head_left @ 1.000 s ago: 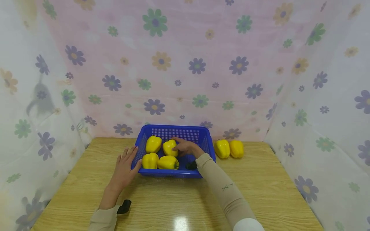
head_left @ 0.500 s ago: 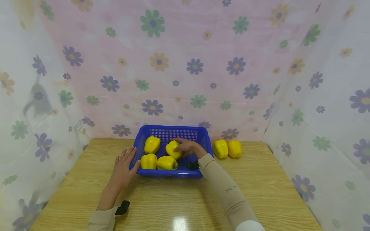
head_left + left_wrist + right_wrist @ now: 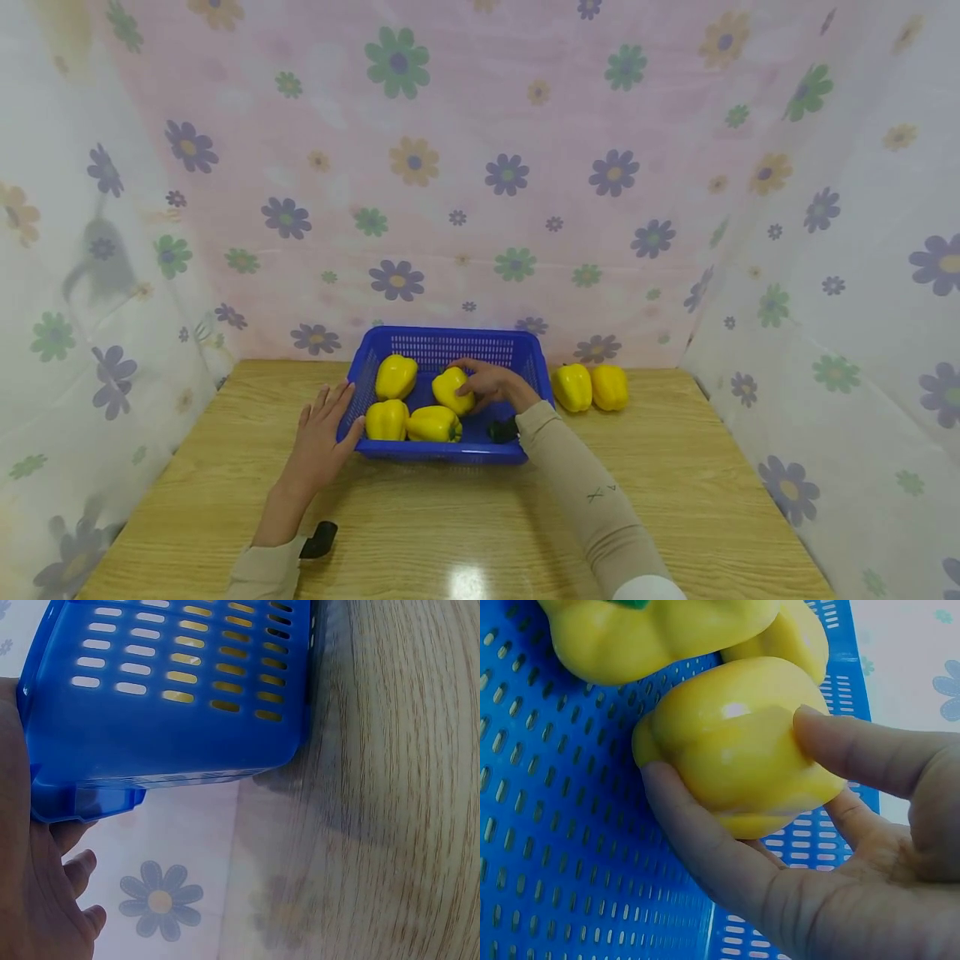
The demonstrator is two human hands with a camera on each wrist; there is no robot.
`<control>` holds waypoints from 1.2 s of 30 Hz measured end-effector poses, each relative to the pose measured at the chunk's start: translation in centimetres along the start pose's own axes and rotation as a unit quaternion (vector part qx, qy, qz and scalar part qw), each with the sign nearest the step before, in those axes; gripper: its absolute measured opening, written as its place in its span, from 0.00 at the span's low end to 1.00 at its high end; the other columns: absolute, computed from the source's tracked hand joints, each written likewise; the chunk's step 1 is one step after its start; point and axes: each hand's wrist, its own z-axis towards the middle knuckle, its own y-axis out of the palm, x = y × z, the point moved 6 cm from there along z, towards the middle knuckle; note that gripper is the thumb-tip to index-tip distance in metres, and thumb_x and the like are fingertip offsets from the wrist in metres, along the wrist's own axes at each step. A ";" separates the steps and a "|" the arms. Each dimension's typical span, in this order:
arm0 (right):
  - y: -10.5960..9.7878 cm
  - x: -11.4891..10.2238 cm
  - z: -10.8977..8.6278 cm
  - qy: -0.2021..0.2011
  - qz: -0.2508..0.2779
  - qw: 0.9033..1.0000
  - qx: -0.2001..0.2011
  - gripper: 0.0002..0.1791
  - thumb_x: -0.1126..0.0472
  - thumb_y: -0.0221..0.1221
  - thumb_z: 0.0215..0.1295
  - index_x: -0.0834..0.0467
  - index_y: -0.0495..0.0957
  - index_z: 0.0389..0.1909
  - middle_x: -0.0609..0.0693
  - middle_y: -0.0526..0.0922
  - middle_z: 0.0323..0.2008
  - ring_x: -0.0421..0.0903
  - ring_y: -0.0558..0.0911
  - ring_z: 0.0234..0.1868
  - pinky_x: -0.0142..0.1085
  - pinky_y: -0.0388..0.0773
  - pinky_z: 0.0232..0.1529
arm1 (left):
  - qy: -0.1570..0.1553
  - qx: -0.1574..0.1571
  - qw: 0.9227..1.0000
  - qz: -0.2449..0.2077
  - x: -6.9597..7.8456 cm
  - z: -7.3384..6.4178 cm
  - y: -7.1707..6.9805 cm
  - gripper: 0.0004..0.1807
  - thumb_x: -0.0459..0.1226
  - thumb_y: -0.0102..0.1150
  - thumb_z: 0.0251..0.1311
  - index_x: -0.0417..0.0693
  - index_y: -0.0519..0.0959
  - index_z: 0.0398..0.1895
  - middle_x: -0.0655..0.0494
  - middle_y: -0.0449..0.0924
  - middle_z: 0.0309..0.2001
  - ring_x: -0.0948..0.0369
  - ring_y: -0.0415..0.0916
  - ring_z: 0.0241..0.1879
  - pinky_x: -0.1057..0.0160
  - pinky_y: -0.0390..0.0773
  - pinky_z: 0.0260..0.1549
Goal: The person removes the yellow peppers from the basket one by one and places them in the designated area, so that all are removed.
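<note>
A blue plastic basket (image 3: 450, 450) with slotted walls holds several yellow bell peppers. My right hand (image 3: 491, 385) reaches into it from the right and grips one yellow bell pepper (image 3: 450, 390). In the right wrist view, the thumb and fingers curl round that bell pepper (image 3: 735, 742), near the slotted basket floor (image 3: 570, 847). On the basket's left rim rests my left hand (image 3: 326, 429), fingers extended along it. The left wrist view shows that hand (image 3: 45, 900) beside the basket's outer wall (image 3: 165, 735), with fingertips below the rim.
Two more yellow bell peppers, one (image 3: 573, 387) next to the other (image 3: 610, 387), lie on the wooden table (image 3: 420, 533) right of the basket. Three bell peppers (image 3: 396, 377) (image 3: 387, 420) (image 3: 434, 424) fill the basket's left part. A flowered cloth (image 3: 465, 167) surrounds the table's back and sides.
My right hand has shifted the gripped bell pepper slightly right inside the basket and tilted it, away from the back-left pepper. My left hand stays on the rim.
</note>
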 end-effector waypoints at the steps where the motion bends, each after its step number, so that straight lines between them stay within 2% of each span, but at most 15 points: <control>1: 0.0 0.0 0.0 0.000 0.000 1.000 0.001 0.35 0.73 0.57 0.69 0.53 0.64 0.75 0.65 0.63 0.70 0.69 0.73 0.65 0.59 0.81 0.55 | 0.000 0.000 1.000 0.001 0.0 0.0 0.0 0.35 0.47 0.48 0.77 0.40 0.58 0.79 0.38 0.55 0.79 0.35 0.41 0.79 0.27 0.39 0.71; 9: -0.2 0.1 0.1 0.001 -0.024 1.000 0.011 0.34 0.67 0.61 0.69 0.50 0.66 0.75 0.64 0.64 0.70 0.66 0.76 0.62 0.56 0.84 0.51 | 0.003 0.002 1.000 0.006 -0.2 0.1 0.2 0.35 0.47 0.48 0.77 0.41 0.57 0.80 0.39 0.54 0.79 0.35 0.41 0.79 0.27 0.40 0.71; 16: -0.3 0.1 -0.2 0.001 -0.031 0.999 0.006 0.32 0.68 0.60 0.70 0.50 0.68 0.74 0.64 0.63 0.71 0.67 0.76 0.62 0.55 0.85 0.49 | 0.004 0.001 1.000 0.006 0.0 0.1 0.3 0.35 0.46 0.49 0.76 0.41 0.57 0.80 0.39 0.54 0.79 0.35 0.41 0.79 0.27 0.40 0.71; 28: -0.6 0.1 -1.0 -0.002 -0.044 0.999 0.004 0.35 0.70 0.58 0.71 0.53 0.64 0.77 0.64 0.59 0.75 0.68 0.70 0.69 0.56 0.84 0.51 | 0.000 -0.002 1.000 0.004 0.1 0.0 0.3 0.35 0.46 0.49 0.76 0.42 0.57 0.80 0.40 0.54 0.79 0.35 0.41 0.79 0.27 0.41 0.71; 36: -0.8 0.2 -1.2 -0.002 -0.061 0.998 0.003 0.33 0.69 0.59 0.71 0.52 0.66 0.76 0.64 0.60 0.75 0.68 0.67 0.72 0.56 0.84 0.49 | -0.001 0.001 1.000 0.001 -0.1 -0.1 0.1 0.35 0.47 0.49 0.77 0.41 0.57 0.80 0.39 0.54 0.79 0.35 0.41 0.79 0.27 0.40 0.71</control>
